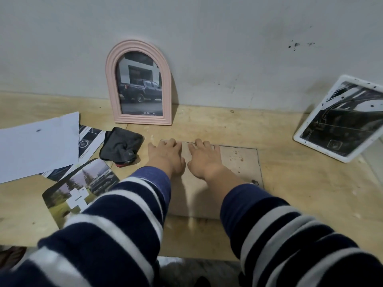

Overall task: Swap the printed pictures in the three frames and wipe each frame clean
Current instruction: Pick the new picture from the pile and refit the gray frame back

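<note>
A frame lies face down on the wooden table, showing its brown backing board (238, 162). My left hand (165, 156) and my right hand (204, 160) rest flat on that board side by side, fingers reaching its far edge. A pink arched frame (138, 83) with a truck picture stands against the wall. A white speckled frame (339, 119) with a dark car picture leans at the right. A loose printed picture (83, 189) of trees and a car lies at the left. A dark cloth (121, 147) sits crumpled left of my hands.
White paper sheets (39, 146) and more car prints (91, 139) are spread over the table's left part. The grey wall (228, 48) bounds the table at the back. The table's front edge (196, 253) runs below my forearms.
</note>
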`<action>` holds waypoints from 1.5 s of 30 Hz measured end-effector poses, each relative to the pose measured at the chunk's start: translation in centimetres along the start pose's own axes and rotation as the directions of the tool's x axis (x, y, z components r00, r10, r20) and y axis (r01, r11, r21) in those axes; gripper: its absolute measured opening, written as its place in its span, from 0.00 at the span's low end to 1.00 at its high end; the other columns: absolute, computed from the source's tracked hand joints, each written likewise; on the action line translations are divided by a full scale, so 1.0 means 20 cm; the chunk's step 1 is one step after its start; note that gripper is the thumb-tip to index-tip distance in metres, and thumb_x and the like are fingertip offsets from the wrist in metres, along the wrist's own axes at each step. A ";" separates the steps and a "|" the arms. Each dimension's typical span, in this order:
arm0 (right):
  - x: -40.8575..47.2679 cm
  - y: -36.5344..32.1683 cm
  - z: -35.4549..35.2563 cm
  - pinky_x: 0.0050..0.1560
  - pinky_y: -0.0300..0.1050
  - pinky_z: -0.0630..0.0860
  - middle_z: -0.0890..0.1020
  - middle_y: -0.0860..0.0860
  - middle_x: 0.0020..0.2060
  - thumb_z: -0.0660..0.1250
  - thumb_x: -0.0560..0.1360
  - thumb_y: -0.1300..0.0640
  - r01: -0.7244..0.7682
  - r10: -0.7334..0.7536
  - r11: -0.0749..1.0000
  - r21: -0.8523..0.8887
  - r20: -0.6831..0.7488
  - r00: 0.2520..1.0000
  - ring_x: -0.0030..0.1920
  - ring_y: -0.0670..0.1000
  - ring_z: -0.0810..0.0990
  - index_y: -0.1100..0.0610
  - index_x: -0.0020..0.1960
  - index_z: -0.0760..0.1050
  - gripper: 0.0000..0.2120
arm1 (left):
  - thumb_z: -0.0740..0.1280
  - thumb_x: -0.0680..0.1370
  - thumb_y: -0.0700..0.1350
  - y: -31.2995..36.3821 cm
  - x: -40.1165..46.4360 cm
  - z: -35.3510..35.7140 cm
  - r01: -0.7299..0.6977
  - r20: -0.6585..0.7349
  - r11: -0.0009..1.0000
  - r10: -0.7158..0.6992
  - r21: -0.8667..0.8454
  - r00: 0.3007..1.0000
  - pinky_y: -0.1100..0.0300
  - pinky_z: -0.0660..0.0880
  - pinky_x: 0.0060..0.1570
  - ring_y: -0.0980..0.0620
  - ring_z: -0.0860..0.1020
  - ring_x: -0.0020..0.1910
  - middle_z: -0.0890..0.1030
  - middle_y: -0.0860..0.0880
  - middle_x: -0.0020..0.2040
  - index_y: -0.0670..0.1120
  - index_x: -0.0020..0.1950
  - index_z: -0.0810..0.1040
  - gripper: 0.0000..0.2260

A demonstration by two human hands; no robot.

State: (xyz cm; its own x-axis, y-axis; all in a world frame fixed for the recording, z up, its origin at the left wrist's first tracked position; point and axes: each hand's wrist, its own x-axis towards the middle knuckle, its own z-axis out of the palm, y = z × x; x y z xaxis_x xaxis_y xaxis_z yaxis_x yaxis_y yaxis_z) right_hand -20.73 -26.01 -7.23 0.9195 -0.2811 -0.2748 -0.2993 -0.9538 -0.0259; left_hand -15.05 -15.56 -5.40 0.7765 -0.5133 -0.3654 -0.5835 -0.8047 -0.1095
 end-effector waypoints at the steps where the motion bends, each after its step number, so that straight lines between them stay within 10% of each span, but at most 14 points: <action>1: 0.01 0.00 0.00 0.66 0.57 0.60 0.61 0.52 0.72 0.56 0.78 0.50 -0.004 0.004 1.000 0.001 0.014 1.000 0.70 0.56 0.60 0.51 0.76 0.56 0.28 | 0.53 0.80 0.56 0.00 0.00 0.00 -0.003 0.005 1.000 0.003 0.001 1.000 0.41 0.59 0.66 0.46 0.61 0.72 0.61 0.50 0.74 0.51 0.76 0.58 0.25; 16: -0.12 0.14 0.03 0.73 0.52 0.53 0.58 0.49 0.76 0.55 0.79 0.54 0.048 -0.046 0.984 0.173 -0.013 0.999 0.75 0.52 0.56 0.51 0.77 0.58 0.26 | 0.50 0.83 0.48 -0.12 -0.15 0.13 -0.026 -0.007 0.988 0.025 -0.154 1.000 0.41 0.46 0.75 0.50 0.48 0.78 0.46 0.52 0.80 0.46 0.80 0.48 0.26; 29: -0.64 0.50 0.25 0.64 0.47 0.65 0.62 0.53 0.70 0.55 0.79 0.60 -0.409 0.472 0.831 0.377 -0.086 0.878 0.63 0.56 0.63 0.40 0.72 0.65 0.25 | 0.57 0.79 0.43 -0.03 -0.42 0.18 0.195 -0.040 0.934 -0.216 -0.299 0.975 0.49 0.71 0.57 0.44 0.70 0.61 0.65 0.47 0.68 0.43 0.69 0.70 0.18; 40: -0.71 0.60 0.16 0.58 0.46 0.76 0.78 0.54 0.63 0.54 0.74 0.72 -0.285 0.641 0.185 0.940 0.104 0.760 0.59 0.55 0.78 0.56 0.63 0.77 0.24 | 0.61 0.78 0.45 -0.05 -0.37 0.16 0.296 0.051 0.696 -0.350 -0.655 0.935 0.50 0.72 0.59 0.40 0.74 0.57 0.76 0.40 0.60 0.41 0.64 0.73 0.16; 45: -0.77 0.70 0.02 0.31 0.32 0.77 0.80 0.51 0.53 0.57 0.79 0.71 -0.188 0.510 -0.116 0.975 0.221 0.832 0.43 0.45 0.81 0.57 0.64 0.76 0.19 | 0.57 0.81 0.49 -0.18 -0.38 0.04 0.283 0.091 0.558 -0.346 -0.780 0.934 0.51 0.71 0.58 0.41 0.77 0.54 0.79 0.39 0.55 0.38 0.56 0.78 0.17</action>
State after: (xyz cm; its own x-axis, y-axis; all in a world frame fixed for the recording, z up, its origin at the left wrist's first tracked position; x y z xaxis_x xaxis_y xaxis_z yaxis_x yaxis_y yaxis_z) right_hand -39.22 -34.99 -3.69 0.5560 -0.6963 -0.4538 -0.3868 0.2664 -0.8828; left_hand -19.02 -8.66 -2.92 0.9054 -0.1733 -0.3876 0.0799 -0.8271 0.5564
